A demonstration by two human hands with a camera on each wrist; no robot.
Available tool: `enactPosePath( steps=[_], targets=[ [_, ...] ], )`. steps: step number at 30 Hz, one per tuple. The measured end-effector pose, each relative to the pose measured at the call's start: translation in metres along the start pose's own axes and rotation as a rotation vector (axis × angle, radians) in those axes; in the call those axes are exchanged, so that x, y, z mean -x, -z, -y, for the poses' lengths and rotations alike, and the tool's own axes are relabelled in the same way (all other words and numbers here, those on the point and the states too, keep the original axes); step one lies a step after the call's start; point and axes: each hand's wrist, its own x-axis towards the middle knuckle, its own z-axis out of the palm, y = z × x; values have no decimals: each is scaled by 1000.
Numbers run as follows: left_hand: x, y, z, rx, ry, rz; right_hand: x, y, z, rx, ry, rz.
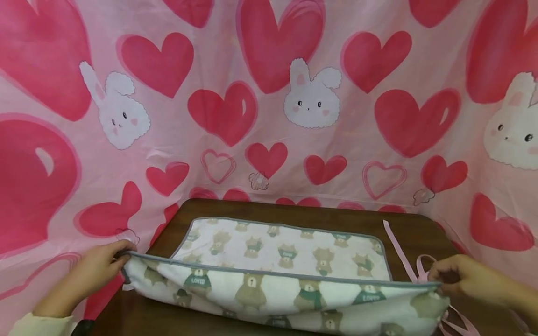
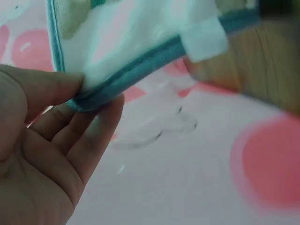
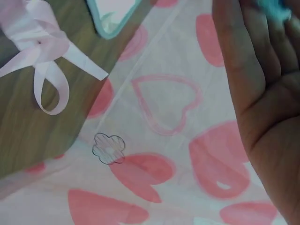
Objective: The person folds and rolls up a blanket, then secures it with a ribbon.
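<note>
A white cloth (image 1: 252,291) printed with brown bears and edged in grey-green trim is lifted at its near side, its lower part sagging. My left hand (image 1: 105,263) pinches one corner between thumb and fingers; the left wrist view shows the trimmed corner (image 2: 117,75) and a small white tag (image 2: 204,39) beside it. At the other end my right hand (image 1: 466,275) pinches the opposite corner. In the right wrist view only a bit of trim shows at the fingers of the right hand (image 3: 267,93). The far part of the cloth lies flat on the table.
A brown wooden table (image 1: 302,214) lies under the cloth. A pink ribbon (image 1: 399,249) with loops lies at the right, close to my right hand. Pink fabric (image 1: 269,130) with hearts and rabbits hangs behind and at both sides.
</note>
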Motion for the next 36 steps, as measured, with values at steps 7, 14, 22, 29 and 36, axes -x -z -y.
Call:
enactPosePath(
  steps=[7,14,22,29,36],
  targets=[
    [-28,-21,12,144,148,67,-9,15,-13,63,-70,-156],
    [-53,-44,23,233,205,43,-20,15,-22,99,-230,-269],
    [-79,-79,40,301,183,0,-42,2,-52,132,-342,-364],
    [-100,-103,53,425,233,6,-59,-2,-81,193,-388,-444],
    [-120,-116,64,498,291,25,-72,1,-104,140,-430,-426]
  ],
)
